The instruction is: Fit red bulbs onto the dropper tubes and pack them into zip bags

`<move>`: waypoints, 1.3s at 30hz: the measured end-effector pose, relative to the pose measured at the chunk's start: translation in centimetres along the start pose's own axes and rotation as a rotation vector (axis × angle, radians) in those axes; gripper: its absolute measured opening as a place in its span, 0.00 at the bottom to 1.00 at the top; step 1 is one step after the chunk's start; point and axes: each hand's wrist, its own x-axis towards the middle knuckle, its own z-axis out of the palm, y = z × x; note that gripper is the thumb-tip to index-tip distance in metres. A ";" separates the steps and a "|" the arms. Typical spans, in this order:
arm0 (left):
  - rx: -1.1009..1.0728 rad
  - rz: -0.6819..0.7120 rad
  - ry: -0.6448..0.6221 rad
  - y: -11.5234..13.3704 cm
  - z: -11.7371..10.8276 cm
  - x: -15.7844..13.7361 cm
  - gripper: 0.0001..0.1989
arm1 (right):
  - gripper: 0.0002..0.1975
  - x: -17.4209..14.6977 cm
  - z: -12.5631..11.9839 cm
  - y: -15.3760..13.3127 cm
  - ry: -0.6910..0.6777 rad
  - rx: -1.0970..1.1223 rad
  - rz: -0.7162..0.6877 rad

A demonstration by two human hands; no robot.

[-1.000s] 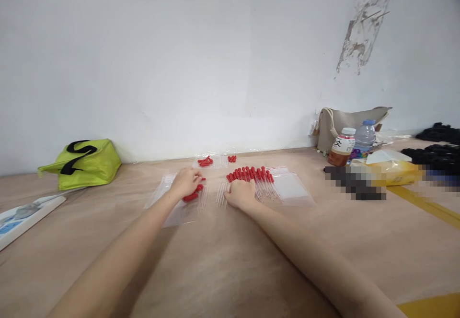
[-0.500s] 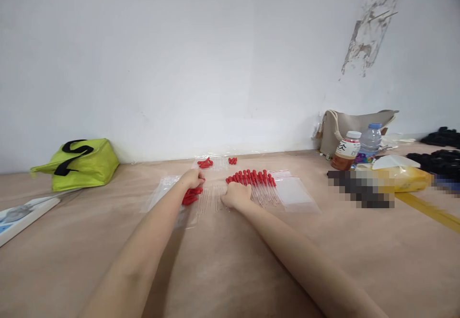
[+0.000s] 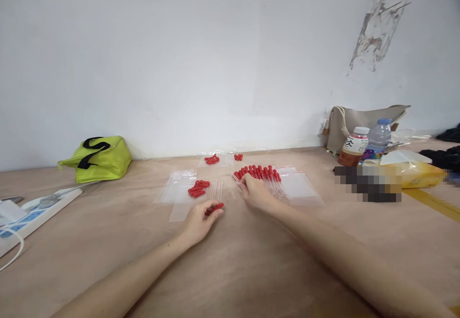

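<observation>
My left hand [image 3: 200, 222] is closed in a pinch around a red rubber bulb [image 3: 218, 206], just above the brown table covering. My right hand [image 3: 256, 192] is also pinched, and a thin glass tube [image 3: 235, 177] pokes out past its fingertips. Beside and partly behind that hand lies a row of glass droppers with red bulbs [image 3: 270, 171]. Several bare glass tubes [image 3: 215, 191] lie side by side on a clear bag. A pile of loose red bulbs [image 3: 197, 189] sits to their left.
Clear zip bags [image 3: 178, 186] lie left, more bags [image 3: 300, 188] right. By the wall are further red bulbs [image 3: 212, 159] and tubes. A green bag [image 3: 104, 159] and power strip [image 3: 39, 217] stand left; a tea bottle [image 3: 354, 146], water bottle [image 3: 380, 135] and yellow pack [image 3: 413, 176] right.
My left hand has come back from the pile toward me and right, with a red bulb. My right hand has lifted from the bare tubes and moved right. The view has shifted slightly.
</observation>
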 end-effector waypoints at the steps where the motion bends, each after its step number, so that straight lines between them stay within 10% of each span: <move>1: -0.011 0.008 -0.027 0.3 0.3 -0.5 0.10 | 0.10 -1.1 -0.3 0.7 0.029 0.056 -0.085; 12: -0.139 0.038 -0.146 1.8 0.9 -1.4 0.08 | 0.08 -6.8 0.4 1.9 0.103 0.138 -0.471; 39: -0.059 0.112 -0.235 2.8 0.8 -1.8 0.09 | 0.10 -6.6 -0.3 2.3 -0.013 0.055 -0.611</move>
